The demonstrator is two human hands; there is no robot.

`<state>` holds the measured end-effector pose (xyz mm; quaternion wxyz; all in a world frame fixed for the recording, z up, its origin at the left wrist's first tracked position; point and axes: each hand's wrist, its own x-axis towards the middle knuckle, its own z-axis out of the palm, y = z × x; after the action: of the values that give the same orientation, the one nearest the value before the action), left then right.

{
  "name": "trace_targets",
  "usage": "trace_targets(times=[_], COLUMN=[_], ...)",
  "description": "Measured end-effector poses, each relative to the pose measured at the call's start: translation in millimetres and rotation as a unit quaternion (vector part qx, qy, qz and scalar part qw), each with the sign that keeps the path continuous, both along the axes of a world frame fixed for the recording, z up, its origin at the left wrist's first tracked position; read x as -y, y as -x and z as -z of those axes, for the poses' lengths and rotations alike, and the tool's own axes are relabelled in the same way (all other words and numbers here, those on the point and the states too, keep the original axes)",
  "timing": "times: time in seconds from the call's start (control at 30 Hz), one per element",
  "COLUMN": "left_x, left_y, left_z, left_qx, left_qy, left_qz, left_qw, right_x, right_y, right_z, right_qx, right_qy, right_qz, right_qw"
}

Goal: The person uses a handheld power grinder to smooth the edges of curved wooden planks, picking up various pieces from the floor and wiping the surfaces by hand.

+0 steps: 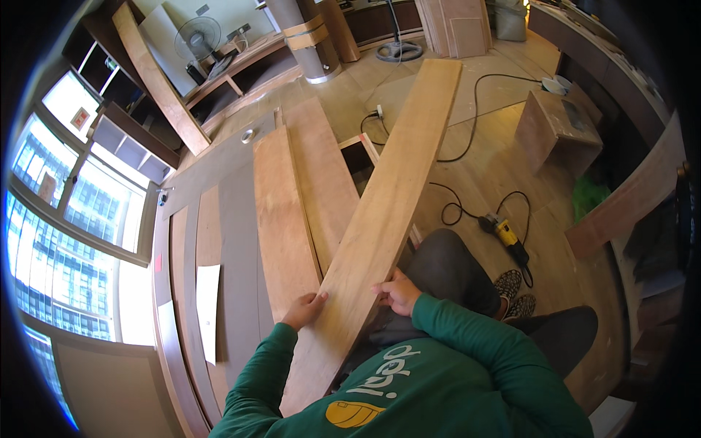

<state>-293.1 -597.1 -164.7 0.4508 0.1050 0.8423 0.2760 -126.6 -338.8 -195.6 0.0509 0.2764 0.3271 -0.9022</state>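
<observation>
A long wooden board (394,197) slants across my lap, its far end up toward the back of the room. My left hand (305,311) grips its left edge, thumb on top and fingers out of sight below. On the opposite edge my right hand (399,293) is closed, its thumb resting on the upper face. Two more boards lie side by side beyond my left hand: a lighter plank (276,197) and a wider reddish one (314,153). The held board covers part of the reddish one.
A yellow and black power tool (505,233) with a cord lies on the floor at right, near my shoes (511,288). Behind it stands a wooden box stool (558,131). A white sheet (208,314) and a tape roll (247,136) lie at left. A fan (198,40) stands far left.
</observation>
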Motion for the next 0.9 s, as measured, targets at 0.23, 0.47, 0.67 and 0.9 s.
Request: trace_targets(times=[0.23, 0.47, 0.67, 0.9], left_x=[0, 21, 37, 97], left_y=[-11, -19, -33, 6], left_z=[17, 3, -29, -3], left_qx=[-0.053, -0.041, -0.031, -0.099], left_qy=[-0.008, -0.032, -0.013, 0.022], left_qz=[-0.062, -0.114, -0.170, -0.191], left_qw=[0.997, 0.992, 0.985, 0.976], right_x=[2, 1, 13, -4], right_y=[4, 7, 22, 30], right_z=[0, -5, -17, -39], right_qx=[-0.015, -0.016, 0.029, 0.009], right_qy=[0.034, 0.071, -0.013, -0.218], right_qz=[-0.001, -0.066, -0.170, -0.153], right_qw=[0.999, 0.995, 0.985, 0.964])
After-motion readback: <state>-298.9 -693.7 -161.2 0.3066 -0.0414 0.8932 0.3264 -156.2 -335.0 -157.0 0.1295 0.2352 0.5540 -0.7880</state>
